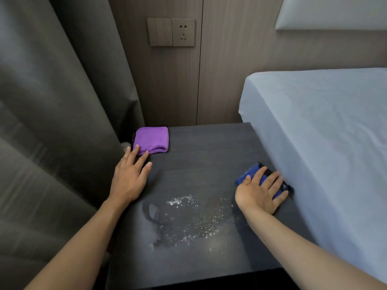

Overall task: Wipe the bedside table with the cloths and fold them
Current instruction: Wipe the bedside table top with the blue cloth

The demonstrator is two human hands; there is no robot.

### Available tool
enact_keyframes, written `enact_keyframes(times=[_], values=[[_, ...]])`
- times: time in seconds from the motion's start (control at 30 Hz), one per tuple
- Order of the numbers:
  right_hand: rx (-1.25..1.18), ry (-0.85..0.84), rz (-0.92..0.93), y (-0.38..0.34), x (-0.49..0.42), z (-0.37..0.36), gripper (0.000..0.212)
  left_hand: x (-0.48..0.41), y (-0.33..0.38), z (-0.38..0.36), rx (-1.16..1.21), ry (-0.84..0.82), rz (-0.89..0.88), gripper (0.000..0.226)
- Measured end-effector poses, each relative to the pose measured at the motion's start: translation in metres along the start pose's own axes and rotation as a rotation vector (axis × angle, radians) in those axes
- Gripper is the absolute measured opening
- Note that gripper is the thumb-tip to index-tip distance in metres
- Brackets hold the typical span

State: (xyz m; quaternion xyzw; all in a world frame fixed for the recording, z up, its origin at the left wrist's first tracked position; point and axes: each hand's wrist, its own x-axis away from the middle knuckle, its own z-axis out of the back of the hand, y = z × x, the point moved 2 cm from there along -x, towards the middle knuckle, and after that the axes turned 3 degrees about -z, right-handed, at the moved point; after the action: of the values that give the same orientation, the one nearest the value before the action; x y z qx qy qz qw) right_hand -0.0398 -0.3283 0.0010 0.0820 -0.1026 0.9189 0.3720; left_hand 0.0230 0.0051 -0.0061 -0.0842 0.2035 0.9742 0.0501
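Spilled white specks (192, 218) cover the near table (209, 143). Right hand (259, 191) presses flat, fingers spread, on the blue cloth (250, 171) beside the bed (324, 126); left hand (130, 174), open, fingertips touch the folded purple cloth (151, 139) at the far-left corner. Wiping seems barely begun; next, sweep blue cloth leftward through the specks.

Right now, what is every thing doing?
Purple cloth: folded, left hand's fingers touch its edge.
Blue cloth: pressed flat under the right hand.
Bedside table: speckled with white spots and smears near the front.
Left hand: open, flat.
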Motion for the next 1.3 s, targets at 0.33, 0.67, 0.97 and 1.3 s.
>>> enact_keyframes(times=[0.33, 0.67, 0.97, 1.3], values=[[-0.017, 0.043, -0.016, -0.018, 0.049, -0.017, 0.062, 0.006, 0.006, 0.008, -0.036, 0.035, -0.057, 0.068], [-0.041, 0.080, 0.027, -0.050, 0.097, -0.037, 0.064, 0.005, 0.007, 0.004, -0.042, -0.035, -0.055, 0.061], [-0.034, 0.092, 0.070, -0.068, 0.117, -0.047, 0.065, 0.005, 0.000, 0.003, 0.040, -0.118, -0.050, 0.052], [-0.034, 0.069, 0.053, -0.073, 0.123, -0.046, 0.067, 0.003, -0.005, 0.003, 0.097, -0.281, -0.052, 0.058]])
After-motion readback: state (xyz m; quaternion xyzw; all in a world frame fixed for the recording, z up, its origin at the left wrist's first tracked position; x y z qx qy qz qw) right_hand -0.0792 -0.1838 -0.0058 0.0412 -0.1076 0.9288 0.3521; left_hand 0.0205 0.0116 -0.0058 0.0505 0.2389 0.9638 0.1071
